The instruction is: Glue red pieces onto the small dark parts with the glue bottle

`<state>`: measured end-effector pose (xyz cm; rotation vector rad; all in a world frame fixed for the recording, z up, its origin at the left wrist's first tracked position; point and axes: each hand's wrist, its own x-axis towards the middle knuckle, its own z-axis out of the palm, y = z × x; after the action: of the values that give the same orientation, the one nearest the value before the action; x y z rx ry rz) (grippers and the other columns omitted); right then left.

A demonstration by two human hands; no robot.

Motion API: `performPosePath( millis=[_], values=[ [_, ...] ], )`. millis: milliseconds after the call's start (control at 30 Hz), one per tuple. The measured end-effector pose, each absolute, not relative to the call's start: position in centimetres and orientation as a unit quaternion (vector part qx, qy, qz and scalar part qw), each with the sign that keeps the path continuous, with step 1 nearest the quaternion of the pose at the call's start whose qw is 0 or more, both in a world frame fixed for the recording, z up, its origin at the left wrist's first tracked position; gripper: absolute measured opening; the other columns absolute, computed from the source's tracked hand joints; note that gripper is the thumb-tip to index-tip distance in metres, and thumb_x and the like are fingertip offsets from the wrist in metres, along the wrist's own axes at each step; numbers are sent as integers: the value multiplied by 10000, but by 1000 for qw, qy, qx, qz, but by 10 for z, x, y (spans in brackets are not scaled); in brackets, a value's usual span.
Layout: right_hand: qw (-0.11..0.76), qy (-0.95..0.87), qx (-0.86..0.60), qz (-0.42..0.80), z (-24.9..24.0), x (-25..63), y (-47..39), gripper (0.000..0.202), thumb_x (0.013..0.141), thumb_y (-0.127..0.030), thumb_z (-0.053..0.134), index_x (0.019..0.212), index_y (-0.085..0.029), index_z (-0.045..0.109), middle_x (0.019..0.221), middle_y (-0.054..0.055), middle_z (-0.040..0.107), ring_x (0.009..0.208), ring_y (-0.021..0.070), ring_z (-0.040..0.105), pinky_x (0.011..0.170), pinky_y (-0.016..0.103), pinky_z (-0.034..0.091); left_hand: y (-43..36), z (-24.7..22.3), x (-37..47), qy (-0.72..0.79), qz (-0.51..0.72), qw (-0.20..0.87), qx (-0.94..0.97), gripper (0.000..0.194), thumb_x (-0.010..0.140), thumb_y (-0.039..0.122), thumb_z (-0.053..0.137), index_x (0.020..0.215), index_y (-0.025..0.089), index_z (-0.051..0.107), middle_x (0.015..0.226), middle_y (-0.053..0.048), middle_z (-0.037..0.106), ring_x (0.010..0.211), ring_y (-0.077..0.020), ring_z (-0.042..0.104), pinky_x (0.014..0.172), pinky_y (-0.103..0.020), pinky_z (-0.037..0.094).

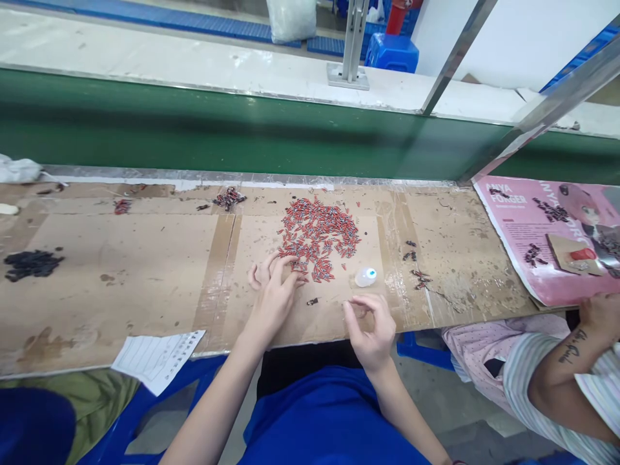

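Left hand (278, 287) at red parts (322, 223); right hand (374, 326) near white bottle (365, 278), contents unclear; cannot tell whether fingers grip

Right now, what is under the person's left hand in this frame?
The left hand is over the cardboard, its fingertips at the near edge of the pile of red parts. Whatever lies directly beneath fingers and palm is covered.

Wearer's torso: bright royal-blue top (334, 420), plain weave, soft folds. Black garment (307, 367) visible over lap, surface detail too dark to resolve. Left hand (277, 290) and right hand (374, 326) bare; slender fingers, short nails. Both forearms (220, 394) bare, smooth.
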<state>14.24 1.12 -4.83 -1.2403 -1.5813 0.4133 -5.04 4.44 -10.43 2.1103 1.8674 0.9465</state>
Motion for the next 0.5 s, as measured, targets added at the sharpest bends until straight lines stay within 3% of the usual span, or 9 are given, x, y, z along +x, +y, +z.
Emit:
performPosePath(
  millis=[100,233,367,500],
  values=[
    [494,-622,-542,272,-47,135,20,45,829,-207,645,867,-217,668,779,42,693,667,167,618,569,293,499,48,-106,-51,602,292,77,739,208,908,178,475,811,239,649,1239,-90,611,1327,-306,372,1110,-603,101],
    [457,-508,-548,483,-44,129,25,151,827,-331,655,873,-203,721,804,46,716,682,161,651,569,264,528,44,-92,-55,530,319,55,784,233,920,168,472,800,243,658,1218,-80,611,1303,-277,380,1099,-551,171],
    [412,-420,-478,652,-37,127,27,221,714,-378,762,859,-211,748,774,24,724,657,143,643,489,216,514,34,-61,-58,447,372,67,811,189,896,194,554,762,259,669,1146,-77,623,1266,-258,395,1047,-463,282],
    [344,-370,-432,747,-33,127,30,250,610,-350,841,797,-211,752,719,-6,728,633,129,656,518,216,543,31,-41,-56,405,368,73,834,217,914,203,539,756,276,669,1065,-49,661,1219,-231,452,1082,-451,205]
  ],
)
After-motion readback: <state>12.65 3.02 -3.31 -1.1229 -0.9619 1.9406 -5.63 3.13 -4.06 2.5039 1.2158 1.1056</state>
